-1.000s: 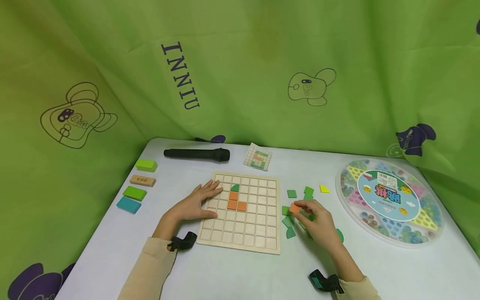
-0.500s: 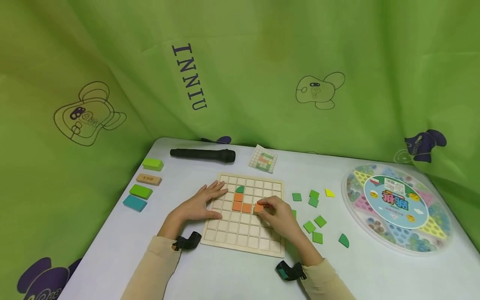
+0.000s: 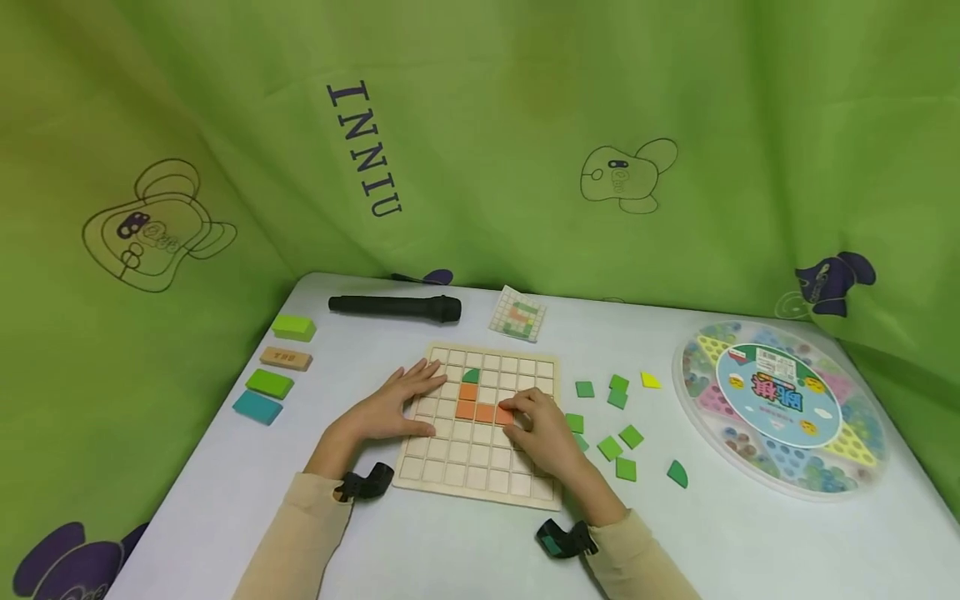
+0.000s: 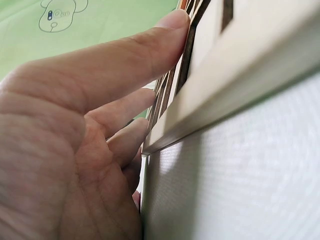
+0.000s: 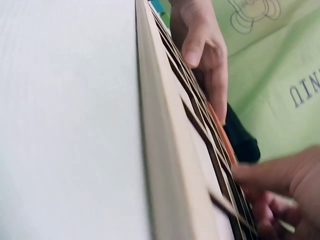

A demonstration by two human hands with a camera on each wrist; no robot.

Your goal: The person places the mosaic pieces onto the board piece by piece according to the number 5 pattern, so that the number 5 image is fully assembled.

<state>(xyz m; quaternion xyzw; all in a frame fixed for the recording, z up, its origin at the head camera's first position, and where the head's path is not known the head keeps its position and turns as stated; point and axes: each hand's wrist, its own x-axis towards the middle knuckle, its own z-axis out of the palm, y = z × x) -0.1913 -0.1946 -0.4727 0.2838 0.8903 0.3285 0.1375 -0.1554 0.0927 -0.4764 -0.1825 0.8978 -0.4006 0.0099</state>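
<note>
A wooden grid board (image 3: 480, 457) lies on the white table. My left hand (image 3: 390, 406) rests on its left edge with fingers spread; in the left wrist view the thumb (image 4: 172, 30) lies over the rim. With thumb and forefinger, my right hand (image 3: 546, 435) pinches a square orange tile (image 3: 504, 415) at a cell in the board's middle row. That tile sits at the right end of a row beside another orange tile (image 3: 485, 413). Above the row's left end are one more orange tile (image 3: 468, 392) and a dark green quarter-round tile (image 3: 471, 376).
Several green square tiles (image 3: 626, 470), a yellow piece (image 3: 650, 380) and a green quarter-round piece (image 3: 677, 473) lie right of the board. Behind it are a pattern card (image 3: 517, 314) and a black microphone (image 3: 393, 308). Blocks (image 3: 270, 384) line the left; a Chinese checkers box (image 3: 780, 408) stands right.
My right hand has carried the orange tile leftward from the loose tiles onto the board, to the end of the orange row. My left hand stays on the board's left edge.
</note>
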